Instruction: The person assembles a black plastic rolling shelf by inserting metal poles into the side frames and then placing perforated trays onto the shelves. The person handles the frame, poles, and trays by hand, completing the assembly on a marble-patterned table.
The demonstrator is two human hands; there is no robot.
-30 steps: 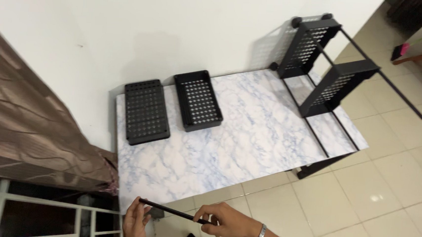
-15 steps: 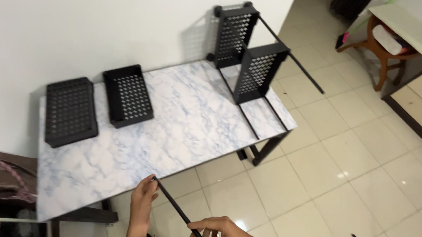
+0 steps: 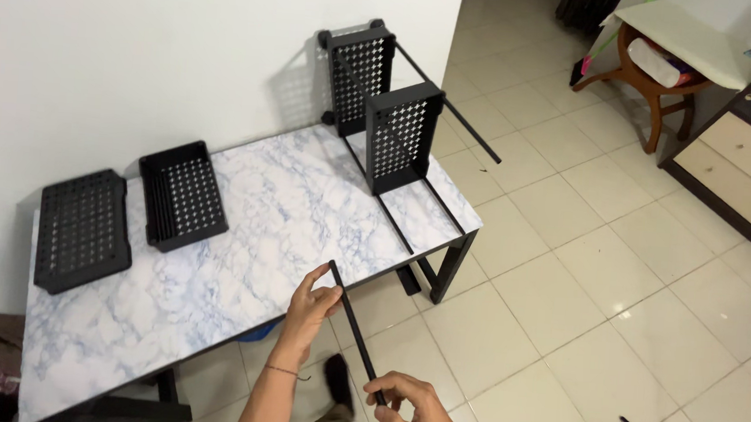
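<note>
The thin black metal rod [image 3: 355,333] runs slanted between both hands in front of the table's near edge; the left hand [image 3: 310,302] pinches its upper end with fingertips closed round it, and the right hand [image 3: 406,407] grips its lower end in curled fingers; half a second ago the rod sat lower in the view and the left hand held it below the table's edge, whereas now the upper end overlaps the tabletop's rim; the view has also swung, so the table appears further left and more glossy cream floor tile [image 3: 618,272] shows; the white-and-blue marble-patterned rectangular tabletop [image 3: 287,222] looks smooth; on it lie two black perforated rectangular trays, one flat [image 3: 82,229], one deeper [image 3: 182,194]; at the far end stands a black rack frame [image 3: 380,114] of slim bars carrying two perforated baskets set on edge.
</note>
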